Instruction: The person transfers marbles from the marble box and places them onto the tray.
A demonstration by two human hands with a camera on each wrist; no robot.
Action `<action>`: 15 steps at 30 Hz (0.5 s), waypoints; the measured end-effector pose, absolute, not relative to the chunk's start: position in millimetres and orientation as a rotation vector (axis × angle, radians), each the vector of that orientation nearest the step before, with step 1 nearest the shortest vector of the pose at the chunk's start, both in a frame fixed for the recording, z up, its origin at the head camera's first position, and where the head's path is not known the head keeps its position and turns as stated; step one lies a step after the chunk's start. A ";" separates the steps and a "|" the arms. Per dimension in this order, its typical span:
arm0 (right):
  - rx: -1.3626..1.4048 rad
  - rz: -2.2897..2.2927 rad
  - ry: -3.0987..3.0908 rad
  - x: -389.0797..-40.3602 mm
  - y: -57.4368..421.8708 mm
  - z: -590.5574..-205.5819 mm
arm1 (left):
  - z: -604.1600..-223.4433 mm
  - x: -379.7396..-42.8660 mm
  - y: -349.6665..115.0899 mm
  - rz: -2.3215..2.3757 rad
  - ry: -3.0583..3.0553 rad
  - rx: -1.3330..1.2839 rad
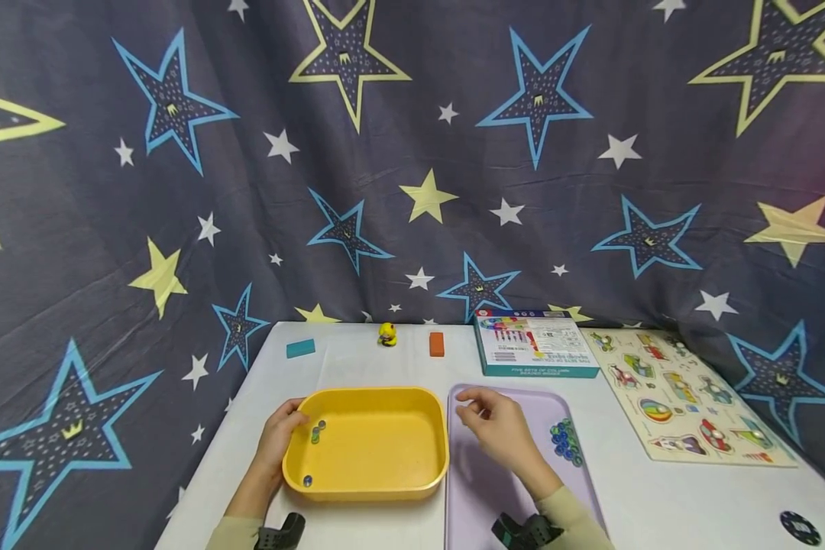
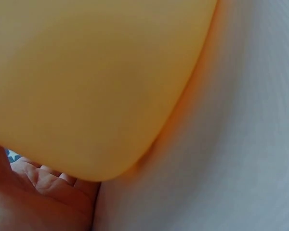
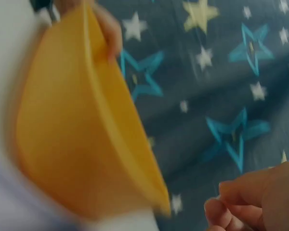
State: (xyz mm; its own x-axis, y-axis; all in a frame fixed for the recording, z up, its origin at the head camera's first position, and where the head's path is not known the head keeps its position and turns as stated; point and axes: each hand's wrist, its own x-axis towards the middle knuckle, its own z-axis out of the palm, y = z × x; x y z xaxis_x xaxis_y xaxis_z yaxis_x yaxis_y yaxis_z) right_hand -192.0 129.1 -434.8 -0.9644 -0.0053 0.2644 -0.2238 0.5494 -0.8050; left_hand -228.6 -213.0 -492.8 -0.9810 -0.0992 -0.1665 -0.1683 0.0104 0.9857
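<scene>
My left hand (image 1: 276, 443) grips the left end of a yellow plastic tub (image 1: 367, 494), thumb over the rim and the other fingers outside. Several small blue and green glass beads (image 1: 315, 435) lie inside the tub, near its left wall. To the tub's right is a flat lilac tray (image 1: 481, 496), with a cluster of similar beads (image 1: 566, 443) by its right edge. Above the tray's upper left part is my right hand (image 1: 500, 434), fingers bent. In the right wrist view its thumb and fingertips (image 3: 225, 190) come close together; I cannot tell whether a bead is between them.
Behind the tub lie a teal block (image 1: 300, 348), a yellow duck figure (image 1: 387, 334) and an orange block (image 1: 436, 344). A boxed game (image 1: 536, 347) and a wooden picture puzzle board (image 1: 687, 405) sit at the back right. A black round chip (image 1: 800, 528) lies near right.
</scene>
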 end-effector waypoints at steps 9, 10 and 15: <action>0.659 1.443 -2.647 -193.3 48.1 -424.5 | -495.9 -230.4 -211.9 2.166 2.172 -0.303; 0.680 1.448 -2.655 -194.0 41.2 -426.6 | -495.6 -230.8 -211.6 2.163 2.177 -0.305; 0.745 1.464 -2.776 -198.6 12.5 -436.4 | -493.9 -230.7 -212.9 2.164 2.200 -0.294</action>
State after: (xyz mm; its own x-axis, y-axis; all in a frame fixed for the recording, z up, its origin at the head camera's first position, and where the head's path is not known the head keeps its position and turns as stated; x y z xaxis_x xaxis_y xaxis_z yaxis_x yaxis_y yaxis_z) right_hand -198.6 12.5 -436.4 -0.8899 -0.4351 0.1369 -0.3587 0.4822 -0.7993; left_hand -230.7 -212.9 -493.9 -0.9812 -0.1053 -0.1617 -0.1634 0.0080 0.9865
